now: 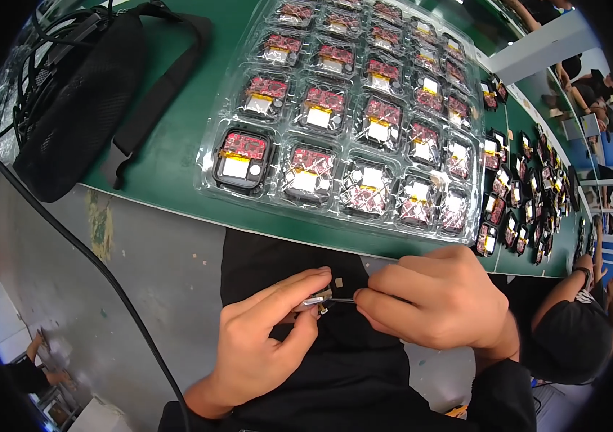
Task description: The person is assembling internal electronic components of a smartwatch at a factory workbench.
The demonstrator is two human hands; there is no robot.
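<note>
My left hand [260, 338] is closed, its thumb and fingertips pinching a small silvery part [313, 301] with a yellowish edge, held above my lap. From the right, my right hand [440, 299] grips a thin metal tool [345, 300], whose tip reaches the small part. Most of that tool is hidden in my fingers, so its exact kind does not show. Beyond both hands, a clear plastic tray [206, 173] lies on the green table, with black-cased devices bearing red circuit boards and white blocks in its pockets. One such device [243, 160] sits at the near left corner.
The green table [169, 194] has its front edge just past my hands. A black mesh pouch [83, 108] with a strap lies at the left, beside a black cable [97, 263] hanging down. Several loose devices [530, 194] are spread at the right, near another person [573, 331].
</note>
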